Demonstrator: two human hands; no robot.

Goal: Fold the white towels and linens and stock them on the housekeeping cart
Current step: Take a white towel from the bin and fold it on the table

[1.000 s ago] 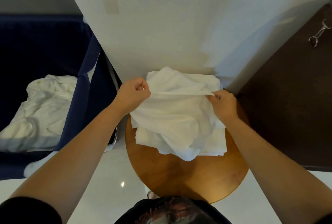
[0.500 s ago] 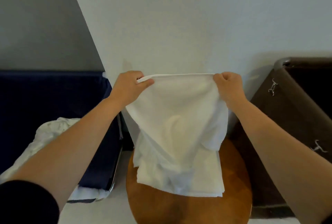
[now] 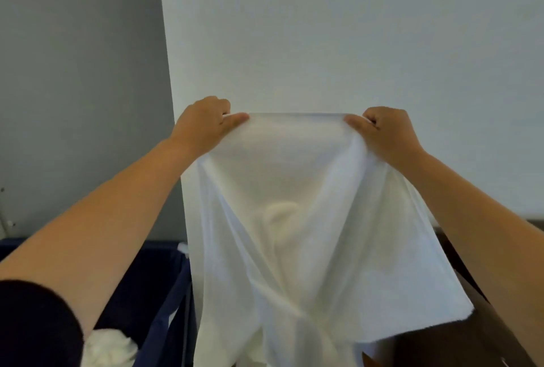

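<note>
Head view: my left hand [image 3: 203,125] and right hand [image 3: 388,134] pinch the white towel [image 3: 294,219] by its top corners, now lifted higher against the wall [image 3: 323,28], ready for folding.

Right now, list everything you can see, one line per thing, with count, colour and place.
towel: one, white, held up in the centre by its top edge, hanging down out of frame
crumpled linen: one bundle, white, inside the blue bin at bottom left
blue bin: one, navy fabric, lower left, beside the towel
brown bin: one, dark brown, lower right, mostly hidden by the towel and right arm
wall: one, white ahead, with a grey face on the left
sleeve: one, black, on the left arm at bottom left
left hand: one, gripping the towel's top left corner
right hand: one, gripping the towel's top right corner
</note>
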